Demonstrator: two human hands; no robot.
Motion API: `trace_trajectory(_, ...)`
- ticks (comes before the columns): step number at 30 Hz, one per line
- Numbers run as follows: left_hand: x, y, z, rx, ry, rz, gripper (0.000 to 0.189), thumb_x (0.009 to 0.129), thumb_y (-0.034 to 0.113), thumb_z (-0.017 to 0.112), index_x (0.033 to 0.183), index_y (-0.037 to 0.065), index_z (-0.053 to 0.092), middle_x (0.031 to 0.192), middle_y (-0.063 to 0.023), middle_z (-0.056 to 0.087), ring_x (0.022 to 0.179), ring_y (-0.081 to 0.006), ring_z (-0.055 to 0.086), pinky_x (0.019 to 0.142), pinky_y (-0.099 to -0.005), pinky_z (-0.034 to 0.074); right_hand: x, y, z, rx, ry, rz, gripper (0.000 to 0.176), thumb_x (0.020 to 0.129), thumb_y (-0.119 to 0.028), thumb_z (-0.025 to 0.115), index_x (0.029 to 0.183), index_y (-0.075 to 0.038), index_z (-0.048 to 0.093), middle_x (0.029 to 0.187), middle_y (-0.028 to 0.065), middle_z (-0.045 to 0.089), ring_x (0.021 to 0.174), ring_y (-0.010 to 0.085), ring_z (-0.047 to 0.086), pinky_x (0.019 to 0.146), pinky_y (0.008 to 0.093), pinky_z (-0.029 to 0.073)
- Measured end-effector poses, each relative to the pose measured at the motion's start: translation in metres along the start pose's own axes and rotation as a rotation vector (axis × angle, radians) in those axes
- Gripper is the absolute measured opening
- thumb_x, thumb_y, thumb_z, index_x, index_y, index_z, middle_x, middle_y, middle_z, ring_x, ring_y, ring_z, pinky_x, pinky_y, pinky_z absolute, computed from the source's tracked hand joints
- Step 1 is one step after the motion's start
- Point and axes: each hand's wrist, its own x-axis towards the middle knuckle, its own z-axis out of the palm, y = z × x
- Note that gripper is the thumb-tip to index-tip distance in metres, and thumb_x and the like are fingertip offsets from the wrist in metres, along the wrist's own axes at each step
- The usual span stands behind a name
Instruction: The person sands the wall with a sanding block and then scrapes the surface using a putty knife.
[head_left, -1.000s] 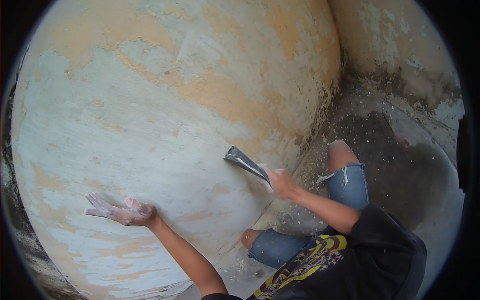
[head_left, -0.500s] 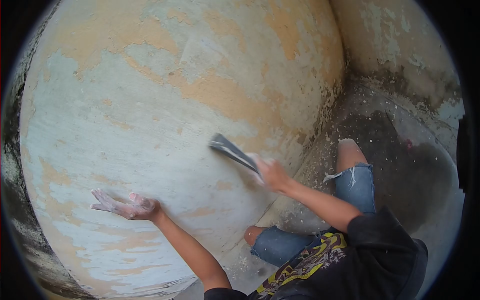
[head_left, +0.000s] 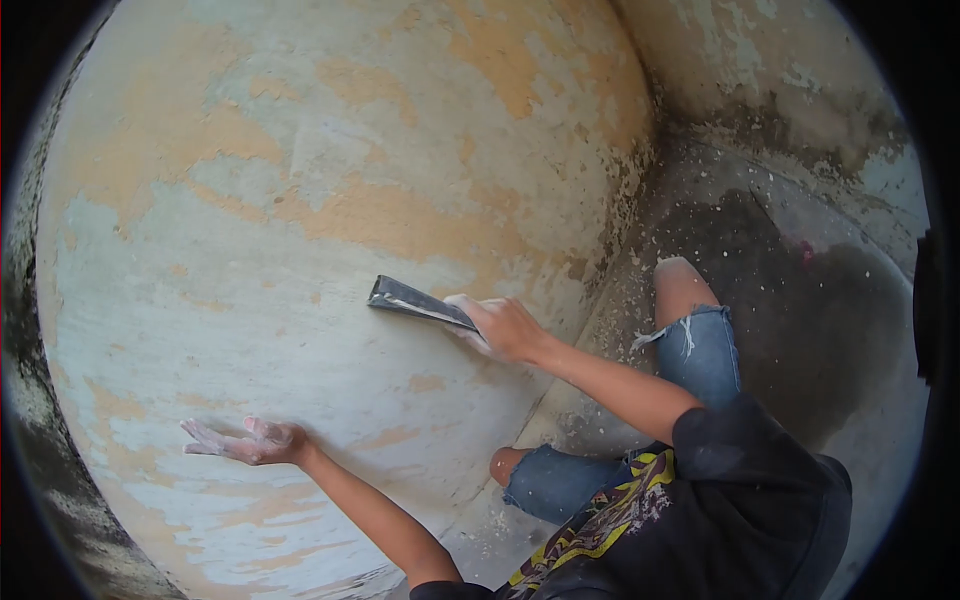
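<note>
My right hand (head_left: pixel 500 328), dusted white, is closed around the near end of a long, dark grey flat tool, like a scraper or sanding block (head_left: pixel 420 303). It has a pale dusty stripe along its side and points left, its far end at the wall (head_left: pixel 330 240). The wall is coated pale blue-white, with peeling patches of orange-beige. Lower left, my left hand (head_left: pixel 245 441) is held over the wall with its fingers stretched out to the left. White powder coats those fingers, and nothing is in that hand.
To the right lies a grey concrete floor (head_left: pixel 690 190) with paint flakes and a dark damp patch (head_left: pixel 790 330). A second stained wall (head_left: pixel 780 70) meets the first at the upper right. My knees in torn denim shorts (head_left: pixel 700 350) are close to the wall's base.
My right hand has moved left with the tool, which now lies closer to level. The view has shifted a little. My left hand stays outstretched, slightly lower in the picture.
</note>
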Motion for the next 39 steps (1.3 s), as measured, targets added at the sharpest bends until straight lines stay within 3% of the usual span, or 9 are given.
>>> trace_trajectory(2,0.002,-0.002,-0.002,0.038,-0.024,0.016,0.067,0.104,0.044,0.037,0.146,-0.008,0.043,0.15,-0.024,0.047,0.149,-0.0472,0.024,0.122,-0.0564,0.021,-0.009,0.009,0.006,0.031,0.05,-0.035,0.053,0.087,-0.017,0.073,0.135,-0.01,0.051,0.087,0.0208,0.07,0.081,0.041,0.07,0.07,0.0466,0.056)
trace_trajectory(7,0.0,-0.001,-0.004,0.031,-0.017,-0.011,0.068,0.104,0.046,0.038,0.146,-0.008,0.043,0.15,-0.0238,0.047,0.149,-0.047,0.025,0.122,-0.0554,0.02,-0.101,0.083,0.017,-0.074,-0.053,0.186,0.048,0.09,-0.021,0.07,0.133,-0.01,0.051,0.082,0.0198,0.069,0.077,0.0422,0.068,0.065,0.0503,0.054)
trace_trajectory(13,-0.002,0.002,-0.002,0.018,-0.012,0.002,0.067,0.104,0.046,0.04,0.146,-0.007,0.044,0.15,-0.023,0.047,0.149,-0.0464,0.026,0.122,-0.0558,0.021,-0.007,0.015,0.01,0.038,0.087,0.01,0.049,0.09,-0.021,0.071,0.133,-0.011,0.051,0.084,0.021,0.069,0.077,0.0421,0.068,0.067,0.0516,0.054)
trace_trajectory(16,0.002,-0.002,0.002,0.011,-0.01,0.013,0.067,0.104,0.045,0.04,0.146,-0.007,0.043,0.15,-0.0227,0.047,0.149,-0.0458,0.027,0.122,-0.0556,0.021,-0.054,0.046,0.024,0.016,0.029,0.208,0.047,0.09,-0.019,0.071,0.132,-0.01,0.053,0.085,0.0206,0.069,0.077,0.0418,0.067,0.068,0.0508,0.053)
trace_trajectory(18,-0.002,-0.001,-0.005,0.033,-0.018,0.009,0.066,0.104,0.044,0.04,0.146,-0.008,0.043,0.15,-0.0227,0.047,0.149,-0.0456,0.027,0.122,-0.0552,0.021,-0.087,0.062,0.015,0.01,0.023,0.184,0.045,0.09,-0.019,0.07,0.131,-0.01,0.053,0.085,0.0202,0.069,0.077,0.0419,0.067,0.068,0.0505,0.053)
trace_trajectory(25,-0.003,0.001,-0.002,0.034,-0.013,0.031,0.067,0.105,0.044,0.04,0.147,-0.008,0.041,0.149,-0.0237,0.048,0.149,-0.0452,0.026,0.122,-0.053,0.022,-0.006,0.028,-0.011,0.002,0.019,0.108,0.043,0.088,-0.011,0.07,0.129,-0.007,0.056,0.094,0.0213,0.07,0.087,0.0416,0.069,0.074,0.0482,0.054)
trace_trajectory(30,-0.001,0.0,0.0,0.04,-0.018,0.02,0.068,0.104,0.044,0.041,0.147,-0.008,0.041,0.15,-0.0238,0.048,0.149,-0.0454,0.027,0.122,-0.0524,0.023,-0.076,0.077,0.009,-0.023,0.117,0.144,0.045,0.089,-0.014,0.07,0.131,-0.009,0.053,0.092,0.0215,0.07,0.085,0.0434,0.067,0.07,0.0503,0.053)
trace_trajectory(37,-0.004,-0.006,0.001,0.014,-0.014,0.035,0.068,0.104,0.046,0.041,0.146,-0.008,0.042,0.149,-0.0222,0.049,0.148,-0.0459,0.028,0.121,-0.054,0.024,-0.011,0.038,-0.006,0.068,0.122,0.139,0.05,0.085,-0.008,0.071,0.132,-0.007,0.052,0.097,0.0256,0.069,0.09,0.0461,0.066,0.075,0.0491,0.054)
trace_trajectory(39,-0.002,-0.007,0.003,-0.012,0.012,0.023,0.068,0.104,0.046,0.041,0.146,-0.008,0.043,0.149,-0.0214,0.05,0.148,-0.046,0.028,0.121,-0.0546,0.024,-0.054,0.075,0.011,-0.002,0.095,0.189,0.046,0.088,-0.011,0.07,0.131,-0.008,0.053,0.092,0.0243,0.069,0.087,0.0449,0.067,0.072,0.0499,0.053)
